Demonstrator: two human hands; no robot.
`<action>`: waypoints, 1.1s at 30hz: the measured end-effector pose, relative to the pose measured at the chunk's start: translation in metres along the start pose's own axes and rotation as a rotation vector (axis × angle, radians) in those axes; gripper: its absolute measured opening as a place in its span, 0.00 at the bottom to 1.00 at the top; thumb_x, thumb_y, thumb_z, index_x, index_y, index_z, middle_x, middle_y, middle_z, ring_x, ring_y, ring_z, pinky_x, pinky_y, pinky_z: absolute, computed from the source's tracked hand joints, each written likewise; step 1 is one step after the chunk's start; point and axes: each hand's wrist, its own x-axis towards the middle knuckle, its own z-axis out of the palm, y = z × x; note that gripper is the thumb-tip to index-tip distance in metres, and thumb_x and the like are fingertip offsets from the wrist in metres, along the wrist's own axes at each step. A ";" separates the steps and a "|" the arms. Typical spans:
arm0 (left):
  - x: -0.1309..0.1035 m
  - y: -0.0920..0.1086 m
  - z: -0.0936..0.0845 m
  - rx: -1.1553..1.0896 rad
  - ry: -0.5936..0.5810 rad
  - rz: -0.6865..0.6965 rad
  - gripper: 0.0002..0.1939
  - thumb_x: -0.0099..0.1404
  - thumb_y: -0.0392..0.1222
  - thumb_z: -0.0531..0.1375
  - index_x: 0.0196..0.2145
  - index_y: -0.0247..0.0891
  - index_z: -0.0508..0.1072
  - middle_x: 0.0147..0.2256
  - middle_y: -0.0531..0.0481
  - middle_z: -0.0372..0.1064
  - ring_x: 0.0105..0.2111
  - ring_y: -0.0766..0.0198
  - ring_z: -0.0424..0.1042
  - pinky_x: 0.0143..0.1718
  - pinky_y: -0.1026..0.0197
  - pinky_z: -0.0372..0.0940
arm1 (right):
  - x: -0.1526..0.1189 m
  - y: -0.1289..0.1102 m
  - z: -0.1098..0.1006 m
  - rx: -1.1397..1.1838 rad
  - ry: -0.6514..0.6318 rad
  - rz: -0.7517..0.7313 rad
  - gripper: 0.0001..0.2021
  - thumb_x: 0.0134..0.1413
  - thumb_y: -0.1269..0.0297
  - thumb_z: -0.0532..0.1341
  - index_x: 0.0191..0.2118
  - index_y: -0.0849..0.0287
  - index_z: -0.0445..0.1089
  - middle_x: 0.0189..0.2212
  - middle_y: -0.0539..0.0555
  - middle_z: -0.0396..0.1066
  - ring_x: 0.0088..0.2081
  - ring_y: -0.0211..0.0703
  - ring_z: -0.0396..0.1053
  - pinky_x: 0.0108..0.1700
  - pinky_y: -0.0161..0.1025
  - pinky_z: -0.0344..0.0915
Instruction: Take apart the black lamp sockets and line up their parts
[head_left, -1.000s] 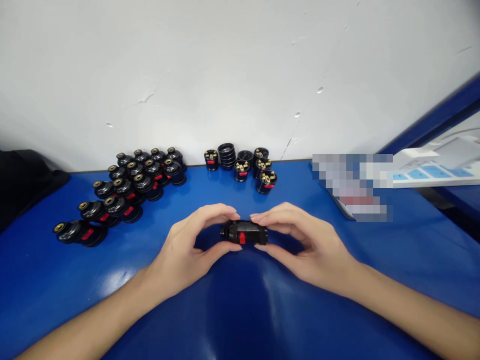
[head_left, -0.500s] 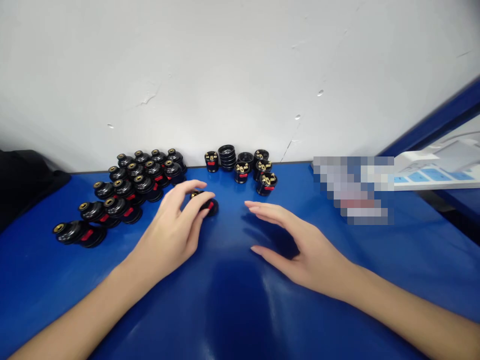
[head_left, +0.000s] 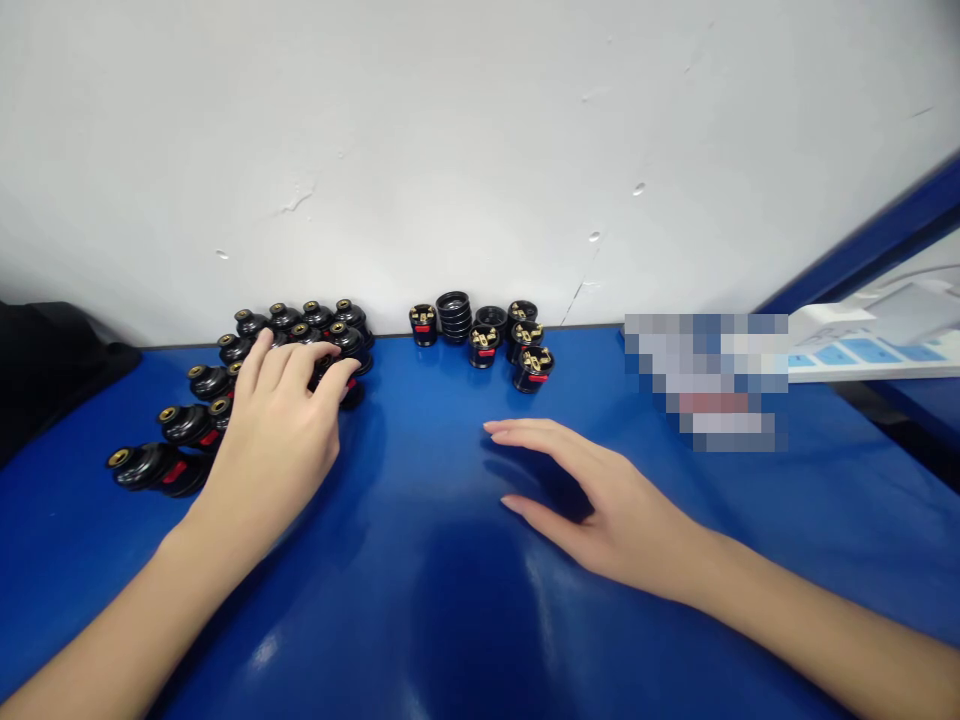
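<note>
My left hand point(head_left: 289, 415) is at the right edge of a group of black lamp sockets point(head_left: 142, 466) with brass necks and red switches. Its fingers curve around one lamp socket point(head_left: 351, 394), mostly hidden behind the thumb and fingers; a bit of its red switch shows. Several sockets behind the hand are partly covered. My right hand point(head_left: 600, 495) hovers over the blue table, fingers apart and curved, holding nothing. Beyond it stand several open socket bodies point(head_left: 533, 370) with brass contacts on top, beside a black threaded shell point(head_left: 454, 320).
The blue table point(head_left: 465, 610) runs back to a white wall point(head_left: 465, 150). A black cloth point(head_left: 52, 370) lies at far left. On the right are a pixelated patch point(head_left: 712, 385) and a white and blue box or tray point(head_left: 885, 350) by a blue frame.
My left hand has moved left with the lamp socket, from the middle of the table to the group of sockets. My right hand has barely moved.
</note>
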 end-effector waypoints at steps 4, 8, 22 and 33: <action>0.001 0.000 -0.003 0.014 -0.008 0.001 0.23 0.71 0.27 0.56 0.60 0.37 0.75 0.60 0.34 0.70 0.66 0.36 0.68 0.77 0.25 0.47 | 0.000 0.001 0.000 -0.004 0.003 -0.005 0.23 0.69 0.67 0.66 0.67 0.55 0.67 0.63 0.61 0.76 0.64 0.48 0.76 0.68 0.48 0.74; 0.006 0.005 -0.007 0.000 -0.021 0.078 0.20 0.75 0.30 0.56 0.61 0.34 0.74 0.65 0.33 0.69 0.72 0.36 0.62 0.78 0.25 0.46 | 0.000 0.001 0.001 -0.011 -0.008 -0.001 0.23 0.70 0.67 0.66 0.67 0.55 0.67 0.63 0.60 0.76 0.65 0.48 0.75 0.68 0.48 0.73; -0.012 0.037 0.013 -0.376 -0.404 0.210 0.33 0.83 0.50 0.52 0.79 0.38 0.51 0.78 0.38 0.47 0.78 0.46 0.50 0.77 0.41 0.56 | 0.002 0.000 0.000 -0.114 0.010 0.000 0.20 0.71 0.68 0.63 0.65 0.56 0.69 0.65 0.63 0.72 0.66 0.49 0.72 0.69 0.50 0.72; -0.010 0.037 0.015 -0.331 -0.430 0.226 0.31 0.84 0.50 0.49 0.77 0.31 0.55 0.78 0.35 0.47 0.78 0.46 0.50 0.77 0.39 0.56 | 0.012 -0.001 -0.011 -0.343 0.043 -0.042 0.20 0.72 0.68 0.61 0.66 0.60 0.68 0.70 0.67 0.65 0.72 0.55 0.65 0.72 0.56 0.68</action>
